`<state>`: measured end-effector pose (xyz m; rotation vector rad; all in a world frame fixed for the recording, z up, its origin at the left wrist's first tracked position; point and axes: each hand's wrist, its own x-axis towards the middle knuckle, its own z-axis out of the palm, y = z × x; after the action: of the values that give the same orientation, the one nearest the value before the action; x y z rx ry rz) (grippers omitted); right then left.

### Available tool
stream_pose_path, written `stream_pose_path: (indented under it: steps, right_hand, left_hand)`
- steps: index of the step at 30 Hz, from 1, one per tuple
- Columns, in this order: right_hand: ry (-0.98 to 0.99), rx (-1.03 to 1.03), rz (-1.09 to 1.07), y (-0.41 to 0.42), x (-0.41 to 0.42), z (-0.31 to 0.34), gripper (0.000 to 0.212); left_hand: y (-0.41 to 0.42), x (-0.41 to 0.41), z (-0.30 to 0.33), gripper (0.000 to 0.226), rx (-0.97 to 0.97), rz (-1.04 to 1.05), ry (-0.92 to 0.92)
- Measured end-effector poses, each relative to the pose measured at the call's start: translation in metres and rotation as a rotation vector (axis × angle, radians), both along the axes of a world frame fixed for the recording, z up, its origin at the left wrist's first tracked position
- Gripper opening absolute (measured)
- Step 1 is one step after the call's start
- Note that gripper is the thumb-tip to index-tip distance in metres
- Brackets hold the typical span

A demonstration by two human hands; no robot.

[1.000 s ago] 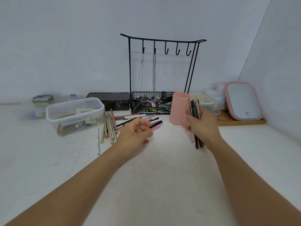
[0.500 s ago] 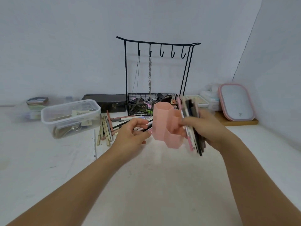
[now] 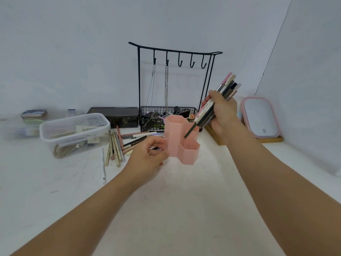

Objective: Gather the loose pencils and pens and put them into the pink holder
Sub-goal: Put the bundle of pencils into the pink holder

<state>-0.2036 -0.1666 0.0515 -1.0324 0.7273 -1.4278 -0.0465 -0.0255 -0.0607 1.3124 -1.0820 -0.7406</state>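
Observation:
The pink holder point(image 3: 173, 137), a cluster of hexagonal cups, stands upright on the white table in the middle. My left hand point(image 3: 145, 157) is at its left wall, with thumb and fingers closed against it. My right hand point(image 3: 223, 115) grips a tilted bundle of pens and pencils point(image 3: 228, 84) above the holder's right side. One dark pencil point(image 3: 190, 131) from the bundle dips into a rear cup. More loose pens and pencils point(image 3: 136, 137) lie on the table behind my left hand, beside a row of beige sticks point(image 3: 115, 148).
A clear plastic box point(image 3: 73, 133) sits at the left, with a dark box point(image 3: 114, 116) behind it. A black wire rack with hooks and a basket point(image 3: 166, 115) stands behind the holder. A pink-rimmed mirror point(image 3: 260, 117) leans on a wooden tray point(image 3: 271, 140) at the right. A thin white pen point(image 3: 103, 167) lies apart.
The pink holder came forward from the back to the table's middle. My right hand rose and tilted the bundle over it. My left hand closed on the holder's left side.

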Motion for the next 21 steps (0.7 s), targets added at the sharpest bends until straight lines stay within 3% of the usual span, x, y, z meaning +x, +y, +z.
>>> stream_pose_path:
  steps: [6,10,18,21]
  right_hand:
    - [0.089,-0.020,0.012,0.000,0.011,-0.012,0.009]
    - [0.090,0.002,-0.099,0.005,0.016,-0.018,0.020]
    - [-0.159,0.061,-0.099,-0.001,0.005,-0.001,0.017]
    - [-0.165,0.054,-0.102,-0.003,0.001,0.008,0.016]
  left_hand:
    - [-0.004,-0.002,-0.003,0.031,-0.013,-0.032,0.023]
    - [-0.006,-0.004,-0.006,0.026,0.035,-0.095,0.046]
    - [-0.006,-0.005,-0.007,0.024,0.034,-0.133,0.036]
    - [-0.005,-0.006,-0.006,0.026,0.026,-0.150,0.022]
